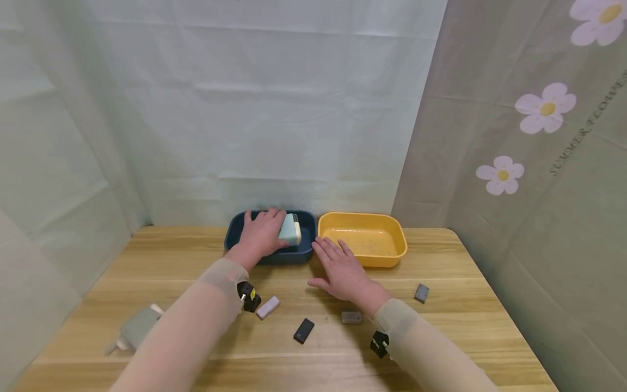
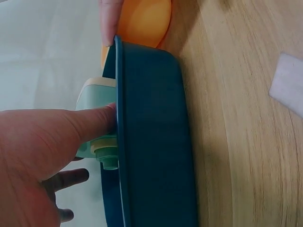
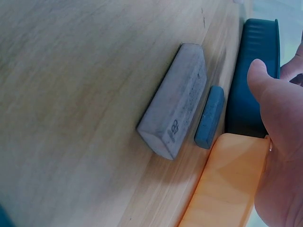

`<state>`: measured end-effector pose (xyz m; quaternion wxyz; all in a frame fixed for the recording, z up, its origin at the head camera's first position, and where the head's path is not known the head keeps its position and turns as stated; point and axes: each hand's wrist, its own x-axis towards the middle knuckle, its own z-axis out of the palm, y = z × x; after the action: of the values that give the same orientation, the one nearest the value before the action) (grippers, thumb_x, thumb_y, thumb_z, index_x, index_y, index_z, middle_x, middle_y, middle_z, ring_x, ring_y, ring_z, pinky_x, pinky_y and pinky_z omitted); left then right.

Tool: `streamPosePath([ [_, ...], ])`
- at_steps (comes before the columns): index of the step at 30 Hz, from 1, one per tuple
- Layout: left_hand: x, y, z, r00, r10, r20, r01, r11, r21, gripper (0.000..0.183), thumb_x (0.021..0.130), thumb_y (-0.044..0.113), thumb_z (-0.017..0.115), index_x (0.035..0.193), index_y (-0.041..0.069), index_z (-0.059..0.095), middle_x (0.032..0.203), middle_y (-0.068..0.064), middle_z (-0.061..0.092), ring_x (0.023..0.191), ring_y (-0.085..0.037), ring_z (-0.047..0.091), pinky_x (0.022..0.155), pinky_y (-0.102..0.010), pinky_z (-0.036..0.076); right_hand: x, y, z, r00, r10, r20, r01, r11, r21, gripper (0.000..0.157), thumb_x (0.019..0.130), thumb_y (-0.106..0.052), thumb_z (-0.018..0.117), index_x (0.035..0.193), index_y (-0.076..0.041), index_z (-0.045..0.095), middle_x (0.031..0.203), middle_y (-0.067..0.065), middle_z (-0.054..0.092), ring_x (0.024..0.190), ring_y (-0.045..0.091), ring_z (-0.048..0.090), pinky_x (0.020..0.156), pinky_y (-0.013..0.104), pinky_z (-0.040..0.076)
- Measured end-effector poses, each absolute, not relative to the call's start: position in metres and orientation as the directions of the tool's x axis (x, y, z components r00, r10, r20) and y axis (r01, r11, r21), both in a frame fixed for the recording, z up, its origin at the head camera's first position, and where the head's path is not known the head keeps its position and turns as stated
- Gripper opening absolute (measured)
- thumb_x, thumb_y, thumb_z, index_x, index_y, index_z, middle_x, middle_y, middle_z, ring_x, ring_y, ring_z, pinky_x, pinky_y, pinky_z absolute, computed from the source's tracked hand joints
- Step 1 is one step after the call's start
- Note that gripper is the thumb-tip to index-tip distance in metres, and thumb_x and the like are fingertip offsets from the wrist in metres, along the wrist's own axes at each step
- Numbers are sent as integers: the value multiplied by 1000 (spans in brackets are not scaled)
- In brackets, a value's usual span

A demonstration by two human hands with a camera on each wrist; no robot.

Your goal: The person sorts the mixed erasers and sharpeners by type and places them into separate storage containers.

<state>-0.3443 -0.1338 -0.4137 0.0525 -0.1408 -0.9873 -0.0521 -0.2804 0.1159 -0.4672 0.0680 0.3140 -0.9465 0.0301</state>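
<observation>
My left hand (image 1: 264,233) holds a mint-green, box-shaped thing (image 1: 290,230) with a cream edge inside the dark blue bin (image 1: 274,259). In the left wrist view the thumb presses its side, beside a stepped round green knob (image 2: 107,153). My right hand (image 1: 344,276) is extended with straight fingers, fingertips at the neighbouring rims of the blue bin and the yellow bin (image 1: 364,261). Below this hand, a small blue bar (image 3: 209,118) lies on the table near the bins; in the head view the hand hides it.
Small blocks lie across the wooden table (image 1: 220,354): a pale one (image 1: 268,308), a black one (image 1: 304,330), a grey one (image 1: 351,317) and a darker grey one (image 1: 422,293). A grey-green thing (image 1: 139,329) lies partly behind the left forearm. Cloth curtains (image 1: 274,109) surround the table.
</observation>
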Motion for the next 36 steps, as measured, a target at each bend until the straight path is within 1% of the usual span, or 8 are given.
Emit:
streamPosePath([
  [9, -346, -129, -417, -964, 258, 66, 264, 960, 95, 90, 94, 41, 92, 165, 6, 48, 164, -19, 52, 147, -45, 50, 124, -80, 19, -277, 115, -466, -795, -590, 144, -600, 800, -36, 95, 106, -62, 68, 173, -5, 33, 180, 13, 29, 167, 33, 26, 135, 57, 16],
  [17, -348, -123, -421, -964, 264, 38, 266, 959, 92, 90, 95, 41, 90, 167, 8, 46, 166, -17, 50, 151, -44, 47, 125, -80, 18, -275, 114, -462, -795, -591, 139, -598, 802, -7, 95, 106, -64, 65, 173, -5, 33, 180, 13, 30, 167, 32, 26, 135, 57, 17],
  [22, -349, -118, -423, -962, 271, 26, 272, 958, 88, 89, 95, 40, 91, 166, 9, 48, 165, -17, 51, 150, -44, 47, 124, -80, 18, -276, 114, -465, -794, -593, 135, -600, 800, -18, 95, 106, -64, 65, 174, -6, 31, 181, 13, 28, 167, 32, 24, 135, 57, 16],
  [27, -350, -115, -423, -960, 280, 14, 280, 957, 74, 88, 95, 40, 91, 166, 9, 48, 166, -17, 51, 151, -44, 47, 124, -80, 19, -276, 114, -467, -787, -598, 150, -608, 794, -21, 95, 106, -63, 66, 174, -5, 32, 180, 14, 29, 167, 33, 26, 134, 58, 18],
  [36, -352, -111, -423, -961, 276, -2, 275, 958, 75, 86, 95, 38, 91, 165, 10, 49, 165, -17, 52, 150, -44, 48, 124, -81, 19, -274, 114, -465, -794, -594, 128, -600, 800, -5, 96, 106, -65, 63, 175, -6, 29, 182, 12, 26, 167, 31, 24, 135, 56, 16],
])
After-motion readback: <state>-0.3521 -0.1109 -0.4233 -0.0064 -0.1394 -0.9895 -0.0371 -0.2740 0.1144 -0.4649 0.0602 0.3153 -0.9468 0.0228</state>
